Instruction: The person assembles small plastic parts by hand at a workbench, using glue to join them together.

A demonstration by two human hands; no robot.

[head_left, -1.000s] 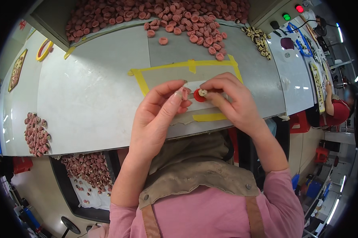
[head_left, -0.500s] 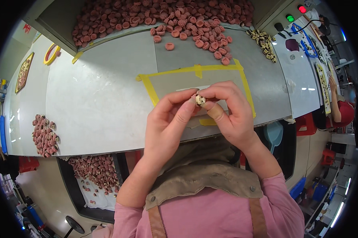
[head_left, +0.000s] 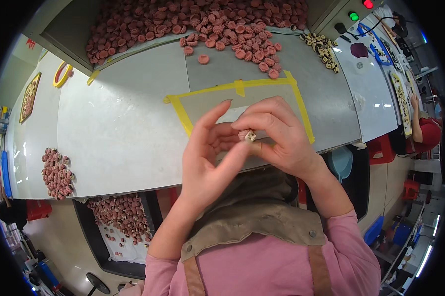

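Between my hands is a small pink ridged cup joined to a cream piece with dark spots (head_left: 248, 135). My right hand (head_left: 279, 135) pinches it between thumb and bent fingers. My left hand (head_left: 207, 153) has its index finger raised and apart, with the thumb tip against the piece and the other fingers curled behind it. Both hands are above a sheet framed by yellow tape (head_left: 237, 86) on the table, and they partly cover it. Several loose pink ridged cups (head_left: 254, 47) spill toward the tape, and cream-and-dark pieces (head_left: 323, 52) lie right of them.
Joined pieces form a pile (head_left: 57, 173) on the table's left side. Below the edge, a black tray (head_left: 104, 259) holds more. A blue scoop (head_left: 340, 165) sits in a dark bin at right. At far right, another person's arm (head_left: 416, 121) reaches to a table.
The left index finger has lifted off and opened away from the piece. The piece has come slightly lower and turned, showing its pink side. The view has shifted slightly.
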